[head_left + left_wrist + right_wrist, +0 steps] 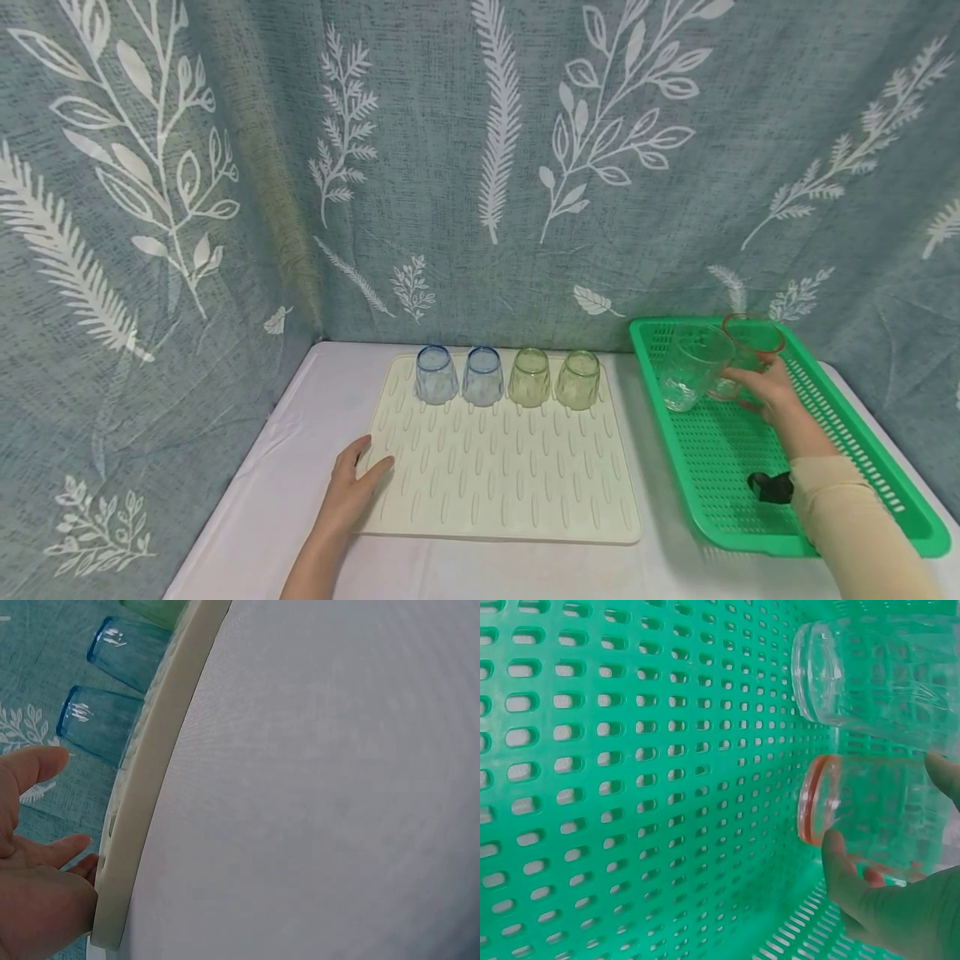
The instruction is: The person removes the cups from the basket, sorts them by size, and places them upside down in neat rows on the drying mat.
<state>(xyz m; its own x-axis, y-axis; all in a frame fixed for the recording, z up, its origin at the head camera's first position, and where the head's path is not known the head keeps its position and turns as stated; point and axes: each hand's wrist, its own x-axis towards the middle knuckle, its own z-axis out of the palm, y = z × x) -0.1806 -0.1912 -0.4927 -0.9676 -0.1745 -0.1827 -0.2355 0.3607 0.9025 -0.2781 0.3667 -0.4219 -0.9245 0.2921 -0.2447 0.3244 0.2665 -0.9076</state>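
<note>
In the green basket (697, 527), my right hand (772, 392) holds a clear glass with a red rim (756, 333), thumb on one side and fingers on the other. The right wrist view shows the fingertips against the side of this glass (877, 810), near its orange-tinted base. A taller-looking clear glass (688, 367) leans close beside it. My left hand (352, 479) is held at the left edge of the cream drying mat (495, 475), thumb and fingers spread, nothing between them.
Along the mat's back edge, two blue glasses (437, 377) and two green glasses (530, 379) stand in a row. A small black device (771, 487) sits at my right wrist, over the basket floor. A patterned curtain (450, 167) hangs behind the white table (277, 467).
</note>
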